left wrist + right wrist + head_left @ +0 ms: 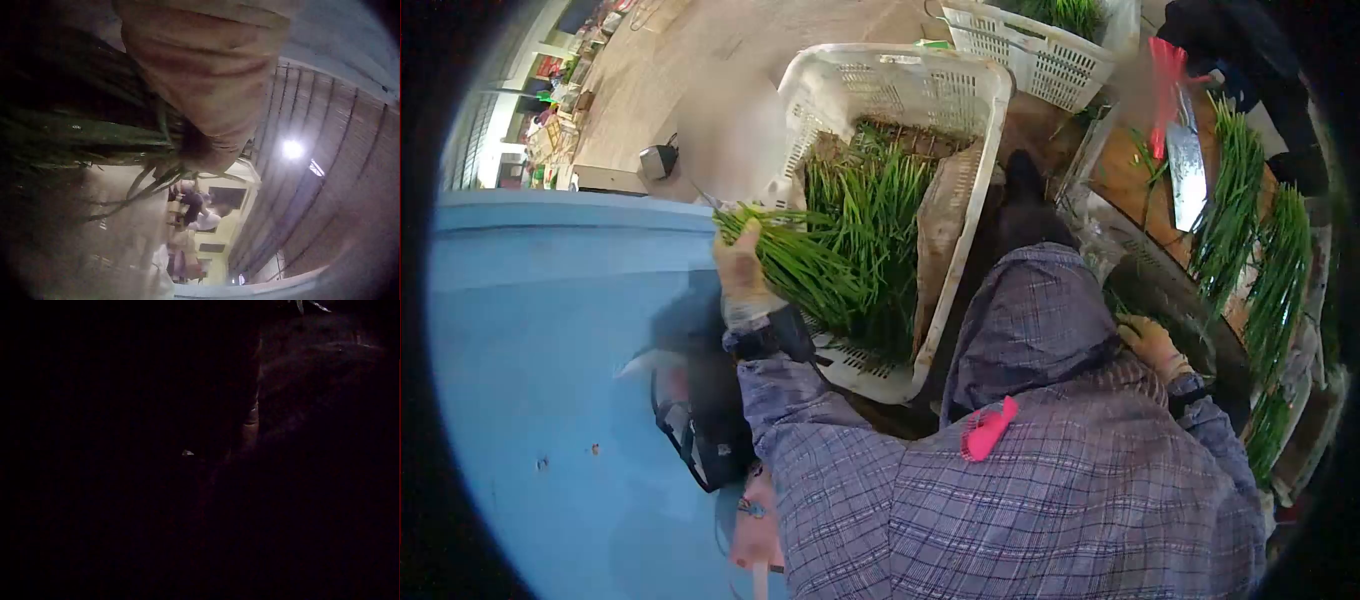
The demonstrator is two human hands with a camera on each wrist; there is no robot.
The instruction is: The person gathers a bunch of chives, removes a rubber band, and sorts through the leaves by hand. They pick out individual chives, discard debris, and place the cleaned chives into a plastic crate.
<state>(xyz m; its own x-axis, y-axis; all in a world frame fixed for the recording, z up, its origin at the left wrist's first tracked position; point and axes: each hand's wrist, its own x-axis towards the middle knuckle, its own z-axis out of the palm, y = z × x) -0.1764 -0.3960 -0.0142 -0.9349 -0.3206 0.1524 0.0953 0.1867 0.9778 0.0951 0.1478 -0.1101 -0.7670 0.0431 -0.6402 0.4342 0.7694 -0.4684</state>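
In the head view my gloved left hand (743, 265) grips a bunch of green chives (805, 262) at the left side of a white plastic crate (998, 130). The bunch slants over more chives (890, 200) lying in the crate. The left wrist view shows the glove (206, 81) close up, with dark leaves (94, 125) trailing off to the left. My gloved right hand (1155, 345) rests beside my knee, its fingers partly hidden by the trouser cloth. The right wrist view is almost black.
On the right, a cleaver (1187, 180) lies on a wooden board (1125, 180) beside bunches of chives (1235, 200). Another white crate (1030, 55) stands behind. A light-blue surface (550, 400) fills the left side, with a dark bag (700, 420) near my sleeve.
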